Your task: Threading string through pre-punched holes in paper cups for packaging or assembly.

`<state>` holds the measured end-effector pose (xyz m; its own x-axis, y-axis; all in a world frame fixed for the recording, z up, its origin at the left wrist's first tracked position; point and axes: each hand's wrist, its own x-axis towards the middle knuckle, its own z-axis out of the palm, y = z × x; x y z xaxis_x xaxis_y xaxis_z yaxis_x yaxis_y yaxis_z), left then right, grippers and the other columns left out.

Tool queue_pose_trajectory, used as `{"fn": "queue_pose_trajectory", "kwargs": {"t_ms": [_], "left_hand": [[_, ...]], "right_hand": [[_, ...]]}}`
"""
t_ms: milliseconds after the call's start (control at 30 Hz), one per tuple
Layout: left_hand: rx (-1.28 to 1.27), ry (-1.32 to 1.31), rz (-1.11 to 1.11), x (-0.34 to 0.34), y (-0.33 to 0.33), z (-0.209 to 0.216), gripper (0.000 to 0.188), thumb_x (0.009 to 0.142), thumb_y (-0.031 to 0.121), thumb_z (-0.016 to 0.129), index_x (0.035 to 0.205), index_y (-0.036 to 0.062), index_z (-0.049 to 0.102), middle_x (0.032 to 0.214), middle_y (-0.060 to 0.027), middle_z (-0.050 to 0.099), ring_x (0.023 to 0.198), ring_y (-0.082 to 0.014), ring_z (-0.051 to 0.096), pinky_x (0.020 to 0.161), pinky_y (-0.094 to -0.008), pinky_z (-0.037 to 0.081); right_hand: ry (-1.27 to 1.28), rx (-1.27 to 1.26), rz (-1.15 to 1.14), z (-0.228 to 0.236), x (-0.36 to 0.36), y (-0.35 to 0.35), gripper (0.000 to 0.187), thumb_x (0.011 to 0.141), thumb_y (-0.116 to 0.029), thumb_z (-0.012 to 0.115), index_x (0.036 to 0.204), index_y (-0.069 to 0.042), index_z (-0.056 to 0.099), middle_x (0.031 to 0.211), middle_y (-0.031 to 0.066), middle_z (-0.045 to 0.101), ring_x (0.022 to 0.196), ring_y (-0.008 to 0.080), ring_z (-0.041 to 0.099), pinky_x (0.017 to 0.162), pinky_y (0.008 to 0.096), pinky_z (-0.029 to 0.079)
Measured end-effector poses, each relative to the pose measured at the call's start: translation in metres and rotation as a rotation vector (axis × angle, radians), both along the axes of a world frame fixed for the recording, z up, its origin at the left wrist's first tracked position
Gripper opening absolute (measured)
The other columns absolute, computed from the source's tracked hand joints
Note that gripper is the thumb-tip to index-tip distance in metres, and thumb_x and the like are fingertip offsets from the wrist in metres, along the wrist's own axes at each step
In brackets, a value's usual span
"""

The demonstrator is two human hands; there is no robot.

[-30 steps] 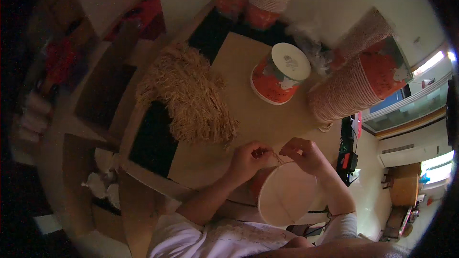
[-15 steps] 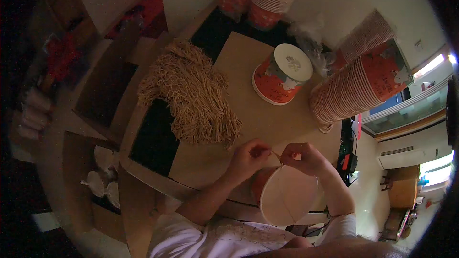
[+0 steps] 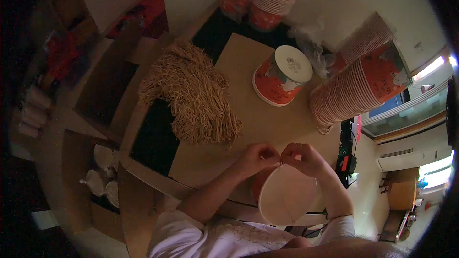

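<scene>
A heap of tan string (image 3: 193, 98) lies on the bench (image 3: 153, 141); rightward, the left hand (image 3: 258, 157) pinches thin cord (image 3: 281, 163) at the rim of a tilted bucket (image 3: 289, 192) by the near edge, the right hand (image 3: 303, 157) pinching it alongside.

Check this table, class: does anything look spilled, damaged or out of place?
Nothing looks plainly spilled or damaged. Least tidy is the heap of tan cords, lying loosely over both the cardboard sheet and the dark green surface.
</scene>
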<state>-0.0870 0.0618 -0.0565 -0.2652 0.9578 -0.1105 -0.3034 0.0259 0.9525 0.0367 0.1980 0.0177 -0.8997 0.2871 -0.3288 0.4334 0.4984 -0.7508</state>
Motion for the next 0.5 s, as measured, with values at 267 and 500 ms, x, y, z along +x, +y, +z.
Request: {"fn": "queue_pose_trajectory", "kwargs": {"t_ms": [267,500], "left_hand": [[-0.083,0.094,0.006,-0.003,-0.003,-0.016,0.015,0.075,0.015,0.065,0.083,0.0030,0.061,0.076,-0.0021,0.061,0.070,-0.0082,0.055,0.065,-0.0250,0.046],[-0.014,-0.039,0.029,-0.001,-0.007,-0.014,0.019,0.077,0.013,0.064,0.092,0.0023,0.059,0.082,-0.0034,0.061,0.074,-0.0086,0.056,0.067,-0.0237,0.046]], "right_hand": [[0.091,-0.092,-0.009,0.000,-0.002,-0.004,0.009,0.079,-0.012,0.061,0.083,-0.005,0.062,0.075,0.0023,0.061,0.071,0.0088,0.055,0.066,0.0244,0.044],[0.056,0.016,-0.004,0.004,-0.004,-0.009,0.008,0.079,-0.012,0.060,0.082,-0.004,0.062,0.073,0.0012,0.060,0.069,0.0081,0.055,0.062,0.0245,0.044]]}}
